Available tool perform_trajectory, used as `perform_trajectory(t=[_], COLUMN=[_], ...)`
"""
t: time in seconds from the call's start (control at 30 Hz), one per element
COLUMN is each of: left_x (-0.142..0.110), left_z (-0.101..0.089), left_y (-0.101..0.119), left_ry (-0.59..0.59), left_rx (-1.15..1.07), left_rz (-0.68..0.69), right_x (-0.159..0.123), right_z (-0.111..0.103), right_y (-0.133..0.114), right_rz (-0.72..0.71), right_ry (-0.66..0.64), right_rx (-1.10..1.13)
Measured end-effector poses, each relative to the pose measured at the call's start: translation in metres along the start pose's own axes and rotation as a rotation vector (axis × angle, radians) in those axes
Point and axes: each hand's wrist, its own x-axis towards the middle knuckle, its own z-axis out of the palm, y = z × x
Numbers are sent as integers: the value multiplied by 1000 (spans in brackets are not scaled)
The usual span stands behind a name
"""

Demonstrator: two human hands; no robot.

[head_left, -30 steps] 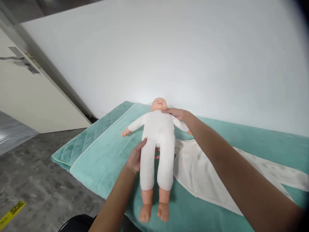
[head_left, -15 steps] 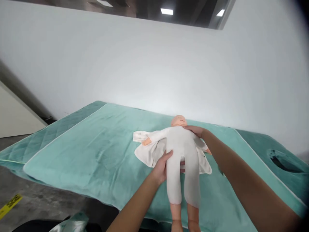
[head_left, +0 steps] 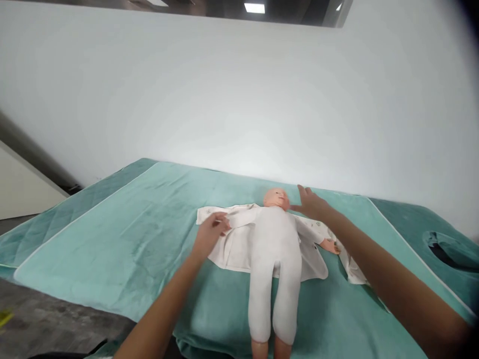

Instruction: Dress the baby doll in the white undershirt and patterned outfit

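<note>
A baby doll (head_left: pixel 277 234) in a white cloth body lies on its back, its head toward the wall and its bare feet toward me. Beneath it a white baby shirt (head_left: pixel 234 252) is spread out, its sleeves reaching to both sides. My left hand (head_left: pixel 211 232) has its fingers curled around the doll's hand at the left, over the shirt's left sleeve. Beside the doll's head, my right hand (head_left: pixel 313 203) is open with thumb and fingers spread, holding nothing. The shirt's patterned right sleeve (head_left: pixel 354 269) runs past the doll's other hand, partly behind my right forearm.
The doll and shirt rest on a green padded mat (head_left: pixel 123 239) with a white seam. A white wall (head_left: pixel 239 99) rises behind it. At the right, the mat's dark green border has an oval opening (head_left: pixel 447 252). Grey floor (head_left: pixel 56 319) shows at lower left.
The doll has been lowered flat onto the shirt. My left hand left its hip and moved up-left to its hand; my right hand came off its neck and opened. The shirt's right sleeve now shows.
</note>
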Motion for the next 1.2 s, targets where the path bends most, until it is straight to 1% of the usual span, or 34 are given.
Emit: perform_trajectory(t=[0.03, 0.07, 0.13, 0.17, 0.2, 0.23, 0.27, 0.33, 0.4, 0.47, 0.5, 0.57, 0.6, 0.67, 0.73, 0.77, 0.83, 0.93, 1.03, 1.1, 1.2], left_x=[18, 35, 60, 69, 75, 79, 81, 82, 80, 77, 75, 73, 72, 71, 69, 69, 66, 60, 51, 44, 28], left_z=[-9, -14, -17, -17, -15, -14, -13, -13, -14, -15, -15, -18, -20, -26, -31, -33, -37, -38, -31, -19, 8], left_y=[-2, -4, -12, -16, -20, -24, -27, -30, -30, -27, -26, -23, -22, -21, -21, -21, -19, -16, -19, -24, -31], left_ry=[45, 46, -35, -83, -121, -137, -135, -107, -101, -143, -169, -187, -161, -64, 26, 42, 18, -31, -91, -161, -300], left_rx=[128, 261, 472, 552, 611, 656, 690, 741, 797, 821, 789, 610, 477, 186, -72, -177, -331, -460, -515, -507, -491], left_rz=[50, 70, 63, 52, 43, 43, 49, 63, 60, 48, 46, 58, 66, 69, 52, 41, 28, 62, 92, 58, -12], right_x=[-8, -15, -26, -29, -30, -29, -26, -17, -9, -5, -5, -7, -8, -11, -12, -13, -13, -12, -11, -11, -10], right_z=[6, 17, 47, 64, 81, 96, 110, 130, 143, 150, 152, 154, 154, 155, 154, 155, 155, 159, 163, 166, 171], right_y=[-17, -35, -70, -86, -98, -108, -114, -117, -113, -106, -102, -96, -94, -93, -94, -96, -98, -101, -100, -99, -97], right_rz=[-80, -168, -349, -429, -483, -522, -550, -590, -608, -599, -585, -549, -525, -454, -382, -353, -317, -296, -290, -287, -293], right_ry=[6, -2, -96, -179, -248, -281, -301, -321, -351, -359, -336, -258, -219, -155, -121, -114, -114, -126, -113, -97, -92], right_rx=[-86, -153, -279, -344, -417, -494, -559, -643, -664, -661, -656, -637, -621, -593, -580, -579, -586, -608, -621, -620, -610])
